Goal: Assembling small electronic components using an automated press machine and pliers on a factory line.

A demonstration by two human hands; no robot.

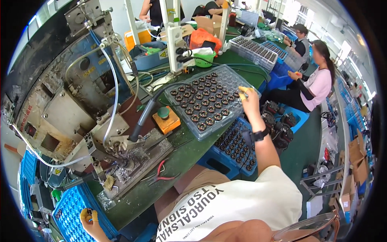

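Note:
My left hand (92,224), with yellow finger covers, pinches a small dark ring-shaped coil (89,211) above a blue pocketed tray (74,203) at the lower left. My right hand (250,100) reaches to the right edge of a clear plastic tray (200,135) on the green bench. Its covered fingers are bent together, and whatever they hold is hidden. Rows of round dark coils with copper windings (207,101) fill much of this tray; pockets along its far side hold none.
A worn press-like machine (60,109) stands at left, with a metal fixture (129,161) before it. Red-handled pliers (163,175) and an orange block with a green knob (166,119) lie on the bench. A blue crate of coils (236,147) sits below. Co-workers (318,80) sit beyond.

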